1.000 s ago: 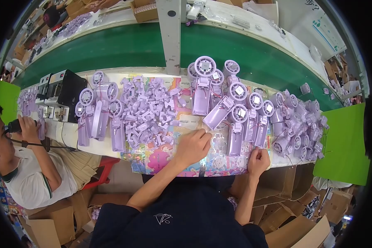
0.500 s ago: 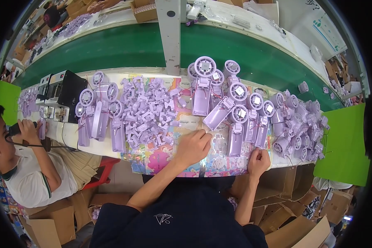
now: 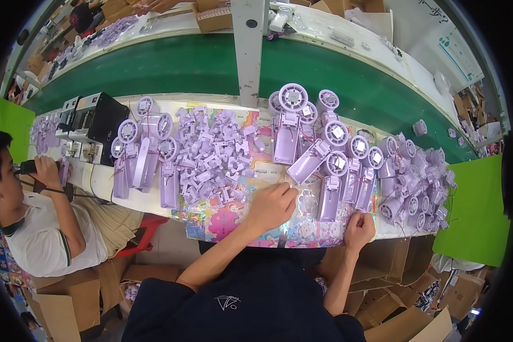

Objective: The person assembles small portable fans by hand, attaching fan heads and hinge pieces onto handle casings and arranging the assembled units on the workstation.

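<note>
My left hand rests on a colourful patterned mat, its fingers curled under with nothing visible in them. It lies just below a slanted lilac fan handle. My right hand is a closed fist at the mat's front right edge, below a row of lilac hand-held fans lying side by side. A heap of small lilac plastic parts lies to the left of my left hand.
More lilac fans lie at the left, and a pile of fan heads at the right. A green conveyor belt runs behind the table. A black machine stands left. A seated co-worker works at the left. Cardboard boxes stand below.
</note>
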### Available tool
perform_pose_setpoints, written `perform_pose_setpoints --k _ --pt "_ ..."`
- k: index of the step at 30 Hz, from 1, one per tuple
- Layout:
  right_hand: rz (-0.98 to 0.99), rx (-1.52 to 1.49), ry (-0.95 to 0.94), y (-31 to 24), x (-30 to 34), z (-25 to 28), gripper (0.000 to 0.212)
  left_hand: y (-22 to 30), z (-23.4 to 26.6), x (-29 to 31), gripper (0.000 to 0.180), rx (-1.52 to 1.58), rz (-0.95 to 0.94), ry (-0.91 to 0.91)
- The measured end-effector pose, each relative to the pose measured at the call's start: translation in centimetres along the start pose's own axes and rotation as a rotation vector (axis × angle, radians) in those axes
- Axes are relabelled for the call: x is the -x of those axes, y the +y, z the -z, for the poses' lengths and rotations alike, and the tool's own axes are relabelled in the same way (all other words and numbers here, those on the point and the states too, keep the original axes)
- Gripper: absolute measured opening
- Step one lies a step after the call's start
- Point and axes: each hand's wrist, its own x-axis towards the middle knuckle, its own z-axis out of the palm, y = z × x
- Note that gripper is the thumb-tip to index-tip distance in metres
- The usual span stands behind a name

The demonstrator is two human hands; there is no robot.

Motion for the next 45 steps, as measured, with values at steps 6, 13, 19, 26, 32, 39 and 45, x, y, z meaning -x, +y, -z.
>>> perform_pose_setpoints --k 6,13,19,26,32,39,45 --pt "0.011 -0.002 0.006 -0.10 -0.06 -0.01 0.028 0.05 0.00 0.08 0.007 -0.008 0.015 -0.014" --pt "0.007 -0.001 0.000 -0.10 -0.13 -0.02 0.028 0.03 0.15 -0.22 0.007 0.002 -0.006 0.008" --pt "0.001 0.001 -0.008 0.16 -0.03 0.02 0.029 0.12 0.19 -0.05 0.008 -0.012 0.021 -0.033" --pt "-0.010 0.010 -0.006 0.46 0.17 -0.11 0.028 0.11 0.09 -0.05 0.008 -0.013 0.012 -0.027" --pt "-0.018 0.005 -0.006 0.19 0.07 -0.04 0.028 0.16 0.11 -0.06 0.007 -0.011 0.017 -0.027" --pt "-0.018 0.011 -0.012 0.23 -0.03 0.00 0.027 0.06 -0.01 -0.15 0.008 -0.012 0.011 -0.013" --pt "-0.009 -0.014 0.002 -0.29 -0.15 -0.23 0.028 0.09 0.35 -0.17 0.007 -0.020 0.013 -0.024"
